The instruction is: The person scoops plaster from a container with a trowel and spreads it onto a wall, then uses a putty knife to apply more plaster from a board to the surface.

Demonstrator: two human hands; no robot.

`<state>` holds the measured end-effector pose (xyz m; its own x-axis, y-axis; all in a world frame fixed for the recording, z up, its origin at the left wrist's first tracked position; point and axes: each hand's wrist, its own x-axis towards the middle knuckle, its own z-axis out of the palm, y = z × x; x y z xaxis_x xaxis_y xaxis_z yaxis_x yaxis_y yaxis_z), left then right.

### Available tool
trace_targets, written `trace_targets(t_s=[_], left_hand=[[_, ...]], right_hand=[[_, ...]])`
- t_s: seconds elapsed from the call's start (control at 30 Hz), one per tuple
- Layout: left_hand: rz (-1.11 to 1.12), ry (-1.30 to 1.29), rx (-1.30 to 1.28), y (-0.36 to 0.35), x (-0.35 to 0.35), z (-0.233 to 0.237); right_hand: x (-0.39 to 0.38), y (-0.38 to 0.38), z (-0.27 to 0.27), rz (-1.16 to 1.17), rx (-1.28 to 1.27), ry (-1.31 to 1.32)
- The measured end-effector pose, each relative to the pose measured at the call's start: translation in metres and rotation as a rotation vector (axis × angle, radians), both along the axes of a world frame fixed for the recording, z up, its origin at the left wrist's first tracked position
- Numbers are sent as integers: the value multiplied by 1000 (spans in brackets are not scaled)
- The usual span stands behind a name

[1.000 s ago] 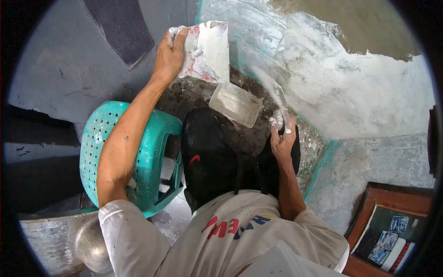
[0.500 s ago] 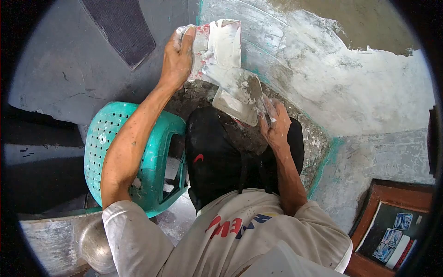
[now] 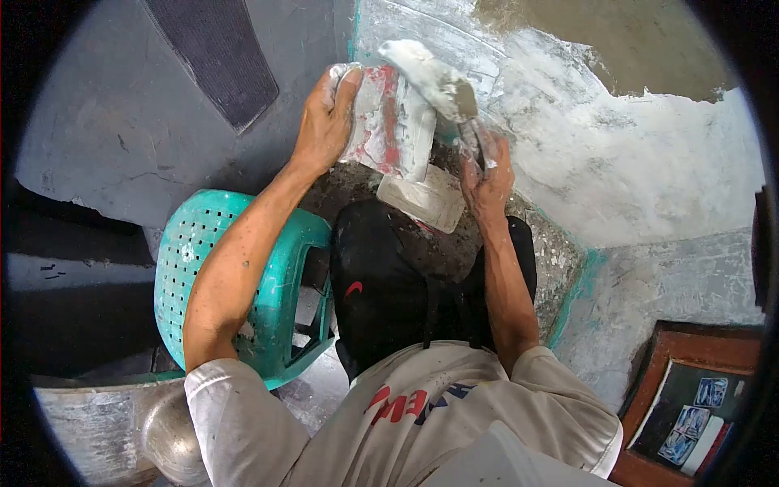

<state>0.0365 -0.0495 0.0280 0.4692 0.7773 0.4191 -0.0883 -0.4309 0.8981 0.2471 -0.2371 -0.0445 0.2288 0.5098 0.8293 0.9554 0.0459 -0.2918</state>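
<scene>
My left hand [image 3: 326, 122] is closed round the left edge of a flat board [image 3: 391, 134] with a red stripe, smeared with white putty. A putty trowel [image 3: 465, 99] is gripped in my right hand [image 3: 487, 177], just right of the board. Thick white putty [image 3: 412, 58] lies along its blade, which points up and left past the board's top right corner. Below the board, between my hands, sits a shallow pale tray [image 3: 438, 201], its upper edge partly covered by the board. White smears coat the fingers of both hands.
A green plastic chair [image 3: 203, 268] stands under my left forearm. Ahead and right is a wall with white putty patches [image 3: 600, 154]; a dark grey wall [image 3: 97, 130] rises on the left. A brown wooden frame [image 3: 690, 345] is at lower right.
My right hand has raised the trowel off the board, and its blade now carries a heap of putty. The board has moved slightly right and down, showing more of its red stripe.
</scene>
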Motion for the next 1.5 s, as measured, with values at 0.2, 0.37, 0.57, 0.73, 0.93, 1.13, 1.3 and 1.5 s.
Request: trace_targets(t_s=[0.2,0.37,0.57,0.73,0.93,1.13,1.3,1.5], left_hand=[[62,-91,-111,28,-5,-11],[111,-119,-140,36,-4,-22],[35,-102,-161,19,-6,-4],[-50,-113,-229,10,-4,-2],[-140,-91,-172,15,3,-9],[-105,-26,-132,21,-1,-11],[-265,-81,-272,14,0,-12],[-272,-79,-315,18,-4,-5]], right_hand=[[10,-45,0,76,-18,6],[-2,-86,-7,116,-282,-114],[5,-69,-14,99,-239,-55],[19,-46,-12,55,-188,-62],[27,-27,24,66,-46,47],[34,-65,50,459,-371,946],[37,-73,43,620,-703,1144],[56,-105,9,592,-656,1445]])
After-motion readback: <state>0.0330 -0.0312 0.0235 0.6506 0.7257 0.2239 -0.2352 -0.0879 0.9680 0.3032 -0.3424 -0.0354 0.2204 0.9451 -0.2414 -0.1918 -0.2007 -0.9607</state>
